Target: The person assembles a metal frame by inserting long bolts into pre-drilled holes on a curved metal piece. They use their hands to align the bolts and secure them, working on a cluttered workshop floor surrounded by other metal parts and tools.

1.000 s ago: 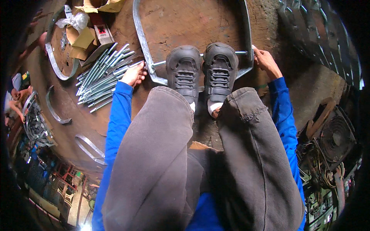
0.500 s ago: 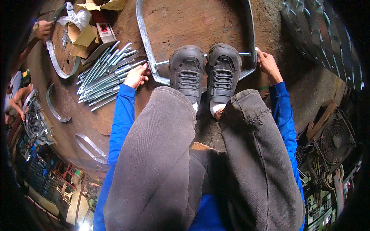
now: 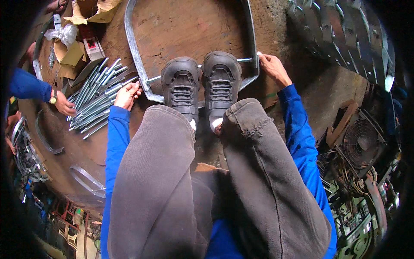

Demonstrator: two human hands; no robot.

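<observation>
A bent grey metal strap frame [image 3: 134, 47] lies in front of me, with a thin metal rod [image 3: 246, 60] running across between its sides. Both my black shoes [image 3: 181, 86] rest on the frame's near side, hiding the rod's middle. My left hand [image 3: 128, 95] is closed in a pinch just outside the left side, by the rod's end; what sits in its fingers is hidden. Outside the opposite side, my right hand [image 3: 275, 70] pinches the rod's right end. Close beside my left hand lies a pile of metal rods [image 3: 97, 95].
A co-worker's hand [image 3: 64, 103] with a watch touches the rod pile. Open cardboard boxes [image 3: 71, 56] and a clear plastic bag [image 3: 64, 34] lie at far left. Curved metal strips [image 3: 45, 134] lie at left. Stacked dark straps [image 3: 345, 39] stand at far right, a round fan grille [image 3: 363, 142] nearer.
The scene has shifted left in the picture. A co-worker's blue-sleeved arm has come in at the rod pile. My hands keep their places at the frame's sides.
</observation>
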